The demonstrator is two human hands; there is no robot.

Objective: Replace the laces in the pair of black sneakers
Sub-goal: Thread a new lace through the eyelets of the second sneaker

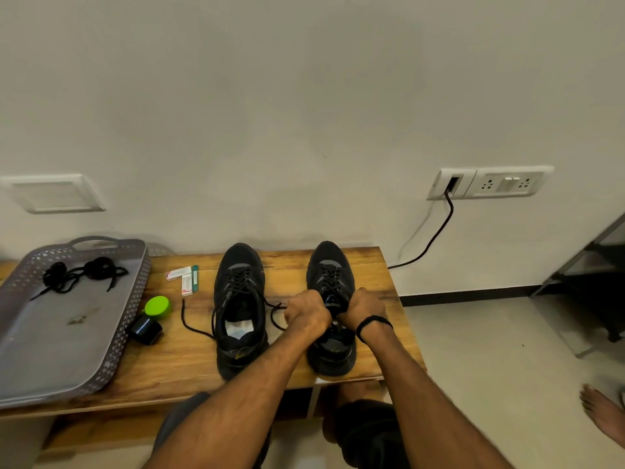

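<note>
Two black sneakers stand side by side on the wooden table [189, 353], toes toward the wall. The left sneaker [239, 309] is laced, and its loose lace ends [189, 324] trail onto the table. Over the tongue of the right sneaker [329, 275], my left hand [307, 311] and my right hand [363, 306] are both fisted on its black lace ends. The hands hide the lace between them. A tangle of spare black laces [79, 274] lies in the grey tray [67, 353] at the left.
A green round lid [157, 307] and a small black cylinder [145, 329] sit beside the tray. Small packets [184, 277] lie behind them. A cable [429, 245] hangs from the wall socket [453, 184] at right. A bare foot [605, 418] rests on the floor at far right.
</note>
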